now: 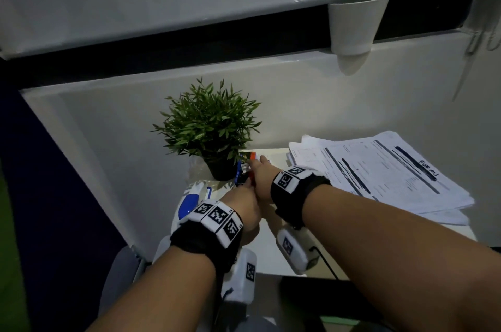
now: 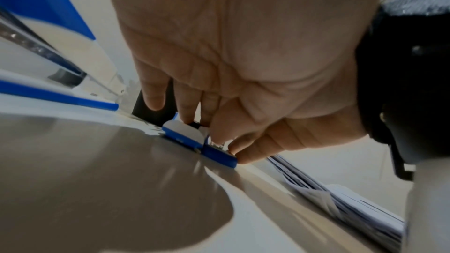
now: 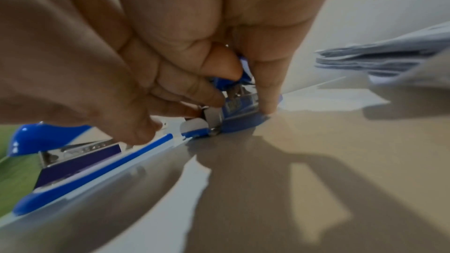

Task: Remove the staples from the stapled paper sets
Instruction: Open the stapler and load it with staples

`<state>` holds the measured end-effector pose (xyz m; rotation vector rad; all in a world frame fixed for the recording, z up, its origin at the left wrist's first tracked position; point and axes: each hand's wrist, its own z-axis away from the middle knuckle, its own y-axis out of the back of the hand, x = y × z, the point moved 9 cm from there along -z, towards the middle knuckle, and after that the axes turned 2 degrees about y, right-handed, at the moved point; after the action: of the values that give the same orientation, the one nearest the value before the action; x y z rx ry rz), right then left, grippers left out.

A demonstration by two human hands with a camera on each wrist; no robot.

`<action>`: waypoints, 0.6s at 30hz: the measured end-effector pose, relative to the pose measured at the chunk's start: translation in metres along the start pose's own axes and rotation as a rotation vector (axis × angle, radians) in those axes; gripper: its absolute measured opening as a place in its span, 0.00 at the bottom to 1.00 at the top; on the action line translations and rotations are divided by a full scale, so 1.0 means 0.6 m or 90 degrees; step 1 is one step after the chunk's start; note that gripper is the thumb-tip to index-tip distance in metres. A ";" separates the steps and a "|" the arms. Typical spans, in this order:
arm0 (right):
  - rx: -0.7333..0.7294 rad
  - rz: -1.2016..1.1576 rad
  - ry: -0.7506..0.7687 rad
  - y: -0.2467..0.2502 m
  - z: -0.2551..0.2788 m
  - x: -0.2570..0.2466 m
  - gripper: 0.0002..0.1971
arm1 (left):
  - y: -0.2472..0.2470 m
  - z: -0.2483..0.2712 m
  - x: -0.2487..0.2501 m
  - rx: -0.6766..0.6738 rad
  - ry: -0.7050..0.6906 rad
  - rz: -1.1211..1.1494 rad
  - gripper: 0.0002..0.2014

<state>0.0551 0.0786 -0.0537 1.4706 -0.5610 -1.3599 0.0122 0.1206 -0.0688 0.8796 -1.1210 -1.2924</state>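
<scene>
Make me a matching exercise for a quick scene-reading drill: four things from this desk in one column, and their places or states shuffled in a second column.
Things:
1. potted plant
2. paper stack
3. large stapler
4. small blue stapler

Places or states:
A. lies right of both hands
B. both hands work on it
C. stands behind the hands
D. lies by the left wrist

Pairs: 1-C, 2-A, 3-D, 4-B
</scene>
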 end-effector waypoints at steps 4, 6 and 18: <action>0.048 -0.053 0.064 0.040 0.032 0.002 0.33 | 0.017 0.027 -0.022 0.044 -0.021 0.069 0.24; 0.077 -0.009 0.065 0.077 0.066 0.031 0.32 | 0.043 0.060 -0.061 0.103 0.007 0.120 0.29; -0.157 0.266 -0.055 0.036 0.188 0.183 0.15 | 0.052 0.098 -0.164 0.064 0.236 -0.055 0.12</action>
<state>-0.0148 -0.0637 -0.0674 1.0298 -0.6849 -1.1186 -0.0294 0.2269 -0.0368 1.1980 -0.8663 -1.0919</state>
